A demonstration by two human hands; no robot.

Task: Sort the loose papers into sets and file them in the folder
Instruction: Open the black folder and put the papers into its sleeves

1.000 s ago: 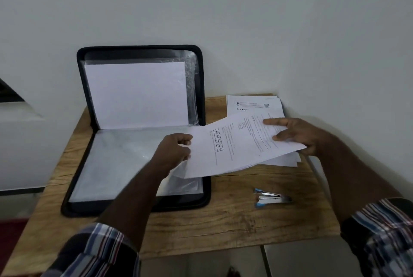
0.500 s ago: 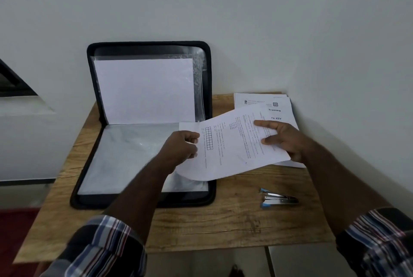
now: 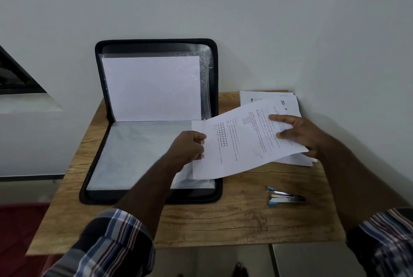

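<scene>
**Printed sheet held over open folder**

Left hand (image 3: pixel 188 148) curled round the left edge of a white printed sheet with a small grid figure (image 3: pixel 243 140), thumb and fingers pinching it. Right hand (image 3: pixel 295 134) gripping the sheet's right end, index finger stretched across the print, other fingers tucked beneath. Sheet lifted and tilted, its left part above the right side of the black zip-edged folder (image 3: pixel 156 42), its right part above the stack of white loose papers (image 3: pixel 263 96).

Folder open on the left half of the wooden worktop (image 3: pixel 234 220): far flap propped upright against the white wall (image 3: pixel 201 1) with a blank white page (image 3: pixel 152 88) inside a clear plastic sleeve, near flap flat with another clear sleeve on top. Loose papers piled in the far right corner, touching the side wall. Small blue and silver stapler (image 3: pixel 286 196) on the worktop near the right edge, apart from folder and papers. Plaid shirt cuffs (image 3: pixel 111 243) low on both forearms.
</scene>
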